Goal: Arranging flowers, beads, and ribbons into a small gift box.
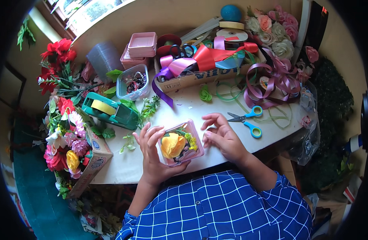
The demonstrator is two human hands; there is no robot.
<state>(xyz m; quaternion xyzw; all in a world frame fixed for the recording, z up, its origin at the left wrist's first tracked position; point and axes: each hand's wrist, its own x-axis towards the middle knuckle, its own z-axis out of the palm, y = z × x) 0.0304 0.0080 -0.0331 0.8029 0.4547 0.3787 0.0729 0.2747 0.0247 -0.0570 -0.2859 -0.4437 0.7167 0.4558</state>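
My left hand holds a small square pink plastic container at its left side and lower edge, near the front of the white table. Inside lie a yellow artificial flower, small yellow blossoms, green sprigs and dark beads. To the right of the container, my right hand is raised with its fingers loosely curled and apart, holding nothing. Just beyond it rest open scissors with blue and green handles. Left of my left hand stands a green tape dispenser with yellow tape.
A cardboard box of ribbons stands at the back, beside stacked pink trays and a clear tub of beads. Loose mauve ribbon lies at the right. A carton of artificial flowers stands at the left, and a plastic bag hangs over the right edge.
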